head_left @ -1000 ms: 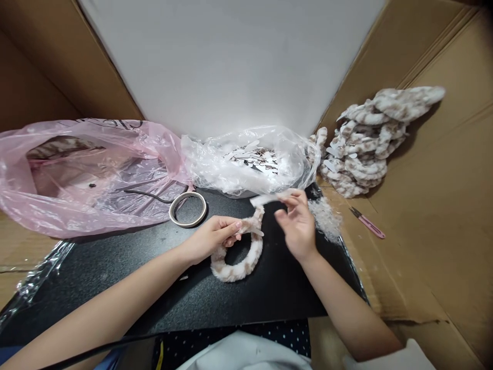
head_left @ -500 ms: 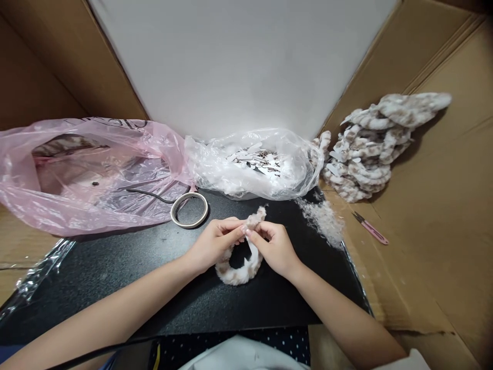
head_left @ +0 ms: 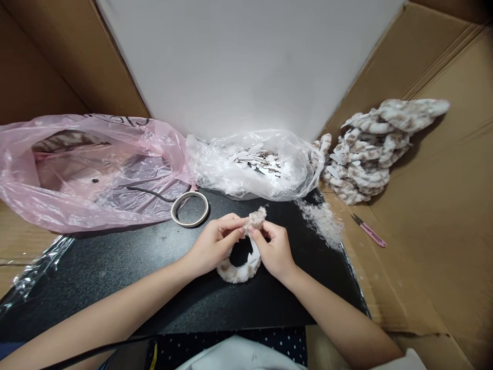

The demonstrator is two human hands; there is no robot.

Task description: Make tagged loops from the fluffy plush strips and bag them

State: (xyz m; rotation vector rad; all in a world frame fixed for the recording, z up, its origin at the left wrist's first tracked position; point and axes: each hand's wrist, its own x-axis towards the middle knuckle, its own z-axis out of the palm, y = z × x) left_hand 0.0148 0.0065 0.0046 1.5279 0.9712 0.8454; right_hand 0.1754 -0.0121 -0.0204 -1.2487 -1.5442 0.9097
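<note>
- Pinching, with the grip of left hand point(head_left: 217, 241) and right hand point(head_left: 275, 249) alike, at the top of a furry ring point(head_left: 239, 273); pressing with thumb and fingers from either side.
- Located near the middle of the counter point(head_left: 115, 257), between and below both hands: same ring, white with brown patches, with a tufted end standing up between the fingers.
- Noted as done: bent round into a nearly closed loop.
- Judged as left: securing at the top, held only by fingers as far as visible. Cannot tell whether any fastening lies beneath the fingertips.
- Also noted: white strip point(head_left: 252, 245) along the inner right edge of the ring, just below the right thumb; attachment not discernible.
- Heaped at far right against cardboard point(head_left: 442, 231): pile of furry pieces point(head_left: 365, 154), some bearing white tabs; judged similar work already handled.
- Found at left: pink bag point(head_left: 57, 218), open-mouthed, containing brown-and-white furry material point(head_left: 73, 140); small black bit point(head_left: 95, 180) also showing there.
- Found at centre rear: clear bag point(head_left: 208, 172), open, containing many loose white and brown pieces point(head_left: 262, 158); too small to identify.
- Also observed: tape roll point(head_left: 190, 224) touching dark cord point(head_left: 150, 191); loose fluff point(head_left: 323, 223) near pink-handled snips point(head_left: 368, 230), untouched.
</note>
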